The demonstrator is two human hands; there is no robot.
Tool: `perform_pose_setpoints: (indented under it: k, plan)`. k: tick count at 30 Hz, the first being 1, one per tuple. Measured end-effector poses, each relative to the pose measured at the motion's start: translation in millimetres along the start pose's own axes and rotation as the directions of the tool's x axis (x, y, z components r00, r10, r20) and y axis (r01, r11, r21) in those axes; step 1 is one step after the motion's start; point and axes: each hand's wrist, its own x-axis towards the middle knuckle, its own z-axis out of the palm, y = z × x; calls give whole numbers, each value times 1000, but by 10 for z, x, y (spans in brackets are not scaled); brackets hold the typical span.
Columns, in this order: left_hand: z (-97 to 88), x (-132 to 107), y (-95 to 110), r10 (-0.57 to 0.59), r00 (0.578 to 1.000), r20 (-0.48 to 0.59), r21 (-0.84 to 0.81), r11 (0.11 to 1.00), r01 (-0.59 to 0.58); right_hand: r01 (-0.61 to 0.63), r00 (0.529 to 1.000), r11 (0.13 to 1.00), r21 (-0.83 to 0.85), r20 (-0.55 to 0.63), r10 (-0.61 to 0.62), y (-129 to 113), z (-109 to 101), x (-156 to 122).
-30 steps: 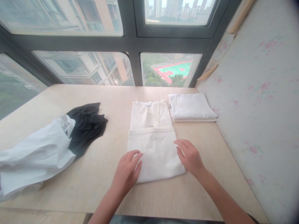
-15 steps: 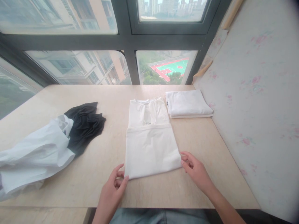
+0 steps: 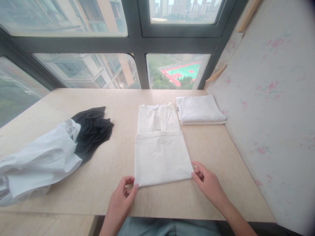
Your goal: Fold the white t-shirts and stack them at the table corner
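A white T-shirt (image 3: pixel 161 157) lies partly folded on the wooden tabletop, its lower part turned up over the chest and its neckline pointing to the window. At the near left corner, my left hand (image 3: pixel 123 196) pinches the folded edge between thumb and fingers. My right hand (image 3: pixel 208 183) grips the near right corner in the same way, thumb on top. Part of a dark print shows just above the turned-up hem. Both hands rest low, close to the table.
Beyond the T-shirt on the right sits a neat stack of folded white cloth (image 3: pixel 200 109), near the flowered wall (image 3: pixel 270 114). Crumpled white garments (image 3: pixel 44 160) and a black garment (image 3: pixel 94 131) lie to the left. A grey-framed window (image 3: pixel 142 46) borders the tabletop (image 3: pixel 118 98) at the back.
My left hand's fingers have drawn in closer around the near left corner. The right hand stays at its corner with a slight shift. The whole view has moved a little.
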Motion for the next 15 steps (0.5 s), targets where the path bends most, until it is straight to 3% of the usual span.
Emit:
perform_pose_setpoints:
  k: [3, 7, 11, 15]
  plan:
    - [45, -9, 28, -12, 1000, -4, -144, 989, 11, 7, 1000, 996, 88, -1, -7, -11, 5, 22]
    - [38, -33, 155, -98, 990, 100, -305, 944, 124, 9, 999, 978, 208, 37, -17, -12, 7, 38]
    - [4, -47, 201, -98, 981, 166, -267, 954, 140, 7, 998, 998, 70, 63, -11, -13, 6, 22]
    - [0, -53, 149, 2, 999, 37, -97, 995, 1, 27, 999, 999, -30, 45, -26, -12, 9, 4]
